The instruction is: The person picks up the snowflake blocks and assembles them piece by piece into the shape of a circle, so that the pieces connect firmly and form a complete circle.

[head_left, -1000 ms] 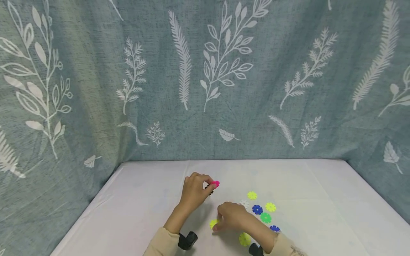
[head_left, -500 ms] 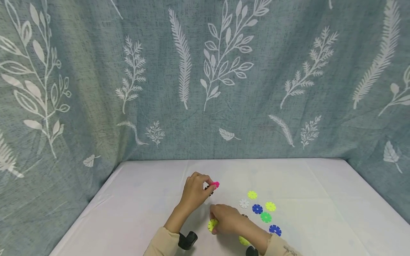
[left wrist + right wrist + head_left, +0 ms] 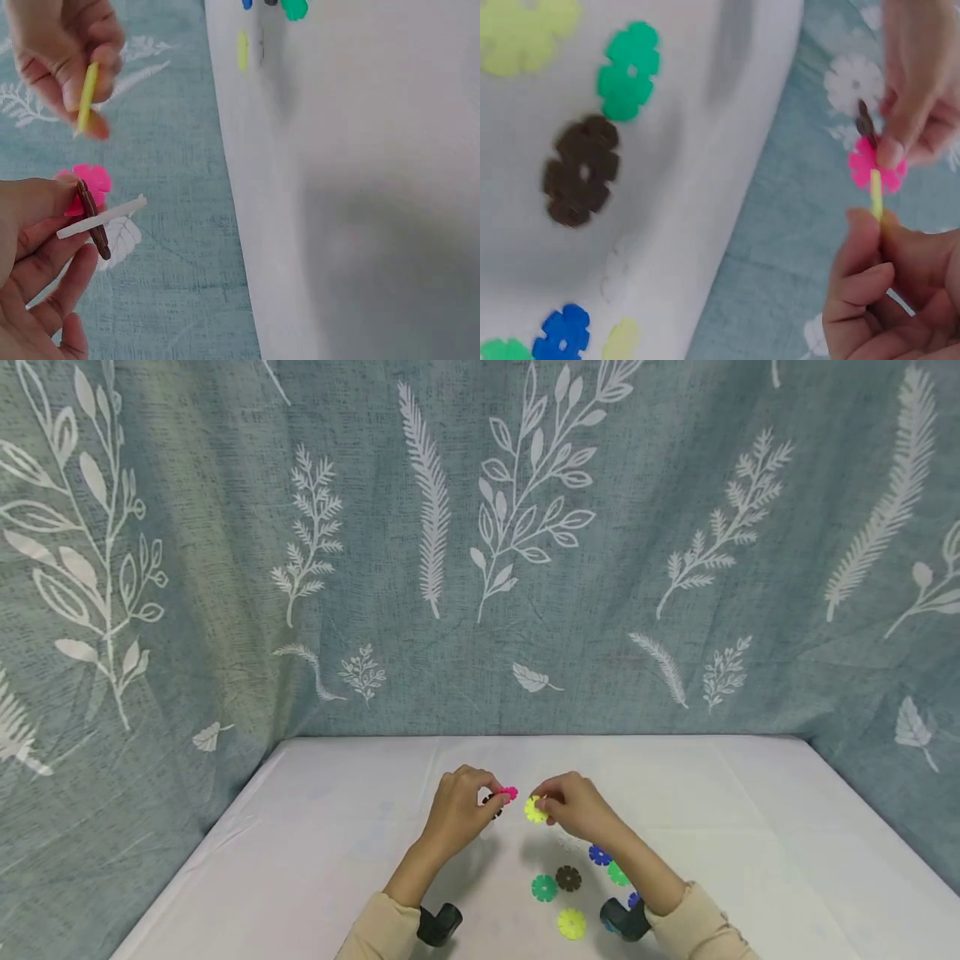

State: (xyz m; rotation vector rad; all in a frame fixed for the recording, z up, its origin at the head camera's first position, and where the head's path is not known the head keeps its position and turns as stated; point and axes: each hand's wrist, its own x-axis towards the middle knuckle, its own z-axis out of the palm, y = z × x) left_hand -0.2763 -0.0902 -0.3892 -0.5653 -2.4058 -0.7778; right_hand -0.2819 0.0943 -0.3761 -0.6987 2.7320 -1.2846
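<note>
My left hand [image 3: 457, 807] pinches a joined cluster of notched, flower-shaped interlocking discs, raised over the table. In the left wrist view the cluster shows a pink disc [image 3: 97, 178], a brown disc [image 3: 101, 244] and a white disc [image 3: 127, 210] slotted together at angles. Between thumb and fingers, my right hand [image 3: 581, 808] pinches a yellow disc [image 3: 534, 811], just right of the cluster. From the right wrist the yellow disc appears edge-on, its tip overlapping the pink disc's lower edge. The fingers partly cover both the pink and the yellow disc.
Loose discs lie on the white-covered table [image 3: 337, 860] below the right arm: a green disc [image 3: 544, 887], a brown disc [image 3: 568, 878], a yellow disc [image 3: 572, 924], a blue disc [image 3: 599, 855] and others partly hidden. A leaf-patterned curtain [image 3: 465, 693] hangs behind and beside the table.
My right hand has picked up the yellow disc from the table and carried it up and away, beside the cluster, uncovering green and brown discs. My left hand stays nearly still.
</note>
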